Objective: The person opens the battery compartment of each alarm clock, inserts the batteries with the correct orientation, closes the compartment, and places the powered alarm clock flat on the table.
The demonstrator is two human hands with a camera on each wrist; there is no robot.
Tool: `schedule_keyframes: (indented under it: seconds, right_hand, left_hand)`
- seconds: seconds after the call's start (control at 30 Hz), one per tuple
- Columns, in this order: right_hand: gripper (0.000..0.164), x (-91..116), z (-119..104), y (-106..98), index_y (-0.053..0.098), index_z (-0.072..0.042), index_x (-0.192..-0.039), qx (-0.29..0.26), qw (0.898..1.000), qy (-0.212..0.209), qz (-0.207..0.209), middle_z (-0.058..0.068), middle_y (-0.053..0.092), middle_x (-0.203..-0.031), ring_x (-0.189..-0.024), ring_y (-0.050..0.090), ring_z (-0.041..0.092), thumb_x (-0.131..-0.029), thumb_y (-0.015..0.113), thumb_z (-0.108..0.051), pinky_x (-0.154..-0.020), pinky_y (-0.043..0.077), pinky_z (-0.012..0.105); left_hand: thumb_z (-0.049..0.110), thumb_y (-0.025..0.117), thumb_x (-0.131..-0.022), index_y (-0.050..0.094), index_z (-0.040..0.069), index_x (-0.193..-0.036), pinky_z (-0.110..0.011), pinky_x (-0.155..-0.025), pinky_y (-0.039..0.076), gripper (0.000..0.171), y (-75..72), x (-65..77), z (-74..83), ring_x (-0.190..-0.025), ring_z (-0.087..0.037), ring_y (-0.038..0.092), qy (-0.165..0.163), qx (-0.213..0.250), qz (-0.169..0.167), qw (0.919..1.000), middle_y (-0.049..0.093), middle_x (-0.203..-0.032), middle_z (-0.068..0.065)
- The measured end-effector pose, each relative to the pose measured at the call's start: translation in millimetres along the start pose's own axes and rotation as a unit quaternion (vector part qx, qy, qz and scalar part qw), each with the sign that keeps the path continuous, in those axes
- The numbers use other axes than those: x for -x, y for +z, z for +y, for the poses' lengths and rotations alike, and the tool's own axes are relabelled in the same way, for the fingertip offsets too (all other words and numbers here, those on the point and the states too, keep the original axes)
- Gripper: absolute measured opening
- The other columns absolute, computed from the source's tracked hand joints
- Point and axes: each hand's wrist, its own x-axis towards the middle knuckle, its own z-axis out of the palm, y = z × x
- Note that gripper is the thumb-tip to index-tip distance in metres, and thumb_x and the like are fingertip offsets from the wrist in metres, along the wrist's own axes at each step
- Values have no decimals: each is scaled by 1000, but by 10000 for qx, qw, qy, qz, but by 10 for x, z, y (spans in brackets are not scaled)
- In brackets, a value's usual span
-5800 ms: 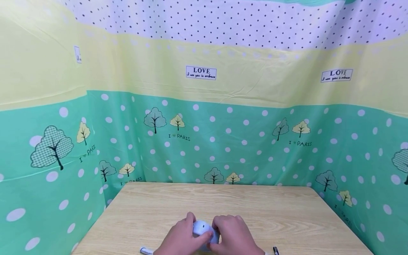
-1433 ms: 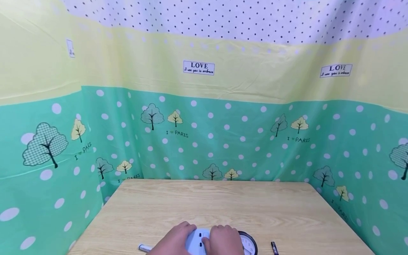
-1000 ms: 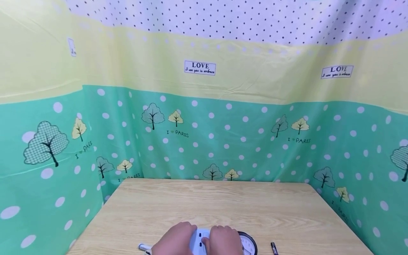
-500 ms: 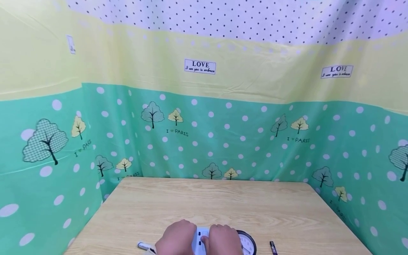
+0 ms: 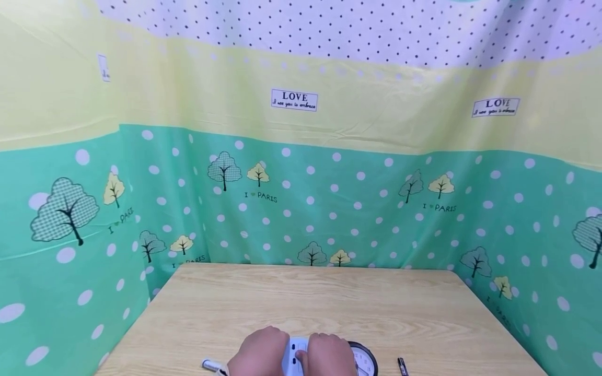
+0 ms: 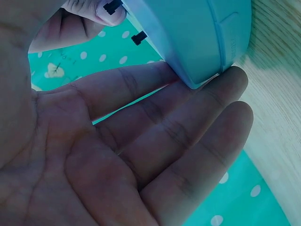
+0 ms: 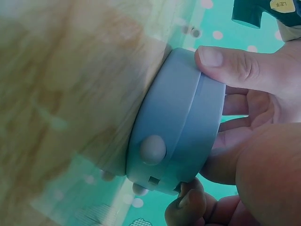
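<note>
Between my two hands is a round, light blue alarm clock (image 7: 188,103). Two black knobs show on its back in the head view, and its front is hidden. My left hand (image 5: 261,351) grips its left side; in the left wrist view the fingers (image 6: 178,127) lie nearly straight, tips at the rim. On the other side my right hand (image 5: 331,356) holds it, the thumb close beside the knobs. A rounded foot (image 7: 153,149) sticks out from the clock's side. Right beside my right hand, a black-rimmed clock dial (image 5: 365,359) is partly covered.
A white marker (image 5: 212,364) lies left of my left wrist. To the right is a black marker (image 5: 402,366). The wooden table (image 5: 310,292) reaches back to a green and yellow printed curtain (image 5: 282,209) around its far sides.
Since the oldest frame, the alarm clock has turned so its knobs show, and the black-rimmed dial has come into view. Lately my left hand has shifted slightly right, covering more of the alarm clock.
</note>
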Motion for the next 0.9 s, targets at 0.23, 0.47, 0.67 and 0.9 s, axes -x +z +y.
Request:
schedule_keyframes:
  seconds: [0.23, 0.47, 0.67, 0.9]
  right_hand:
    - [45, 14, -11, -17, 64, -11, -71, 17, 10000, 28, -10, -2, 47, -57, -55, 47, 13, -83, 63, -54, -58, 44, 39]
    - [45, 19, -9, -6, 64, -11, -71, -67, 9998, 127, -109, -2, 47, -57, -56, 46, 13, -83, 63, -54, -58, 43, 39]
    - [44, 1, 2, -23, 63, -12, -70, -90, 9997, 123, -201, -2, 47, -57, -55, 46, 12, -85, 61, -53, -59, 44, 37]
    - [42, 27, 19, -25, 61, -13, -67, -249, 9995, -40, -172, -3, 47, -56, -54, 47, 11, -86, 61, -50, -54, 42, 36]
  left_hand:
    - [29, 85, -53, 70, 16, -77, -27, -50, 43, 31, 4, -22, -9, -52, -7, 47, 79, -89, 64, 9999, 56, -61, 6]
    - [30, 85, -52, 69, 16, -76, -27, -48, 41, 32, 23, -22, -10, -51, -8, 46, 48, -131, 96, 9999, 54, -59, 7]
    - [35, 87, -50, 70, 16, -80, -29, -49, 43, 39, 13, -35, -3, -54, -7, 47, 17, -223, 32, 9997, 56, -62, 7]
    - [35, 87, -50, 70, 17, -81, -30, -49, 44, 40, 25, -30, -9, -55, -7, 48, -37, -293, 22, 9996, 56, -64, 7]
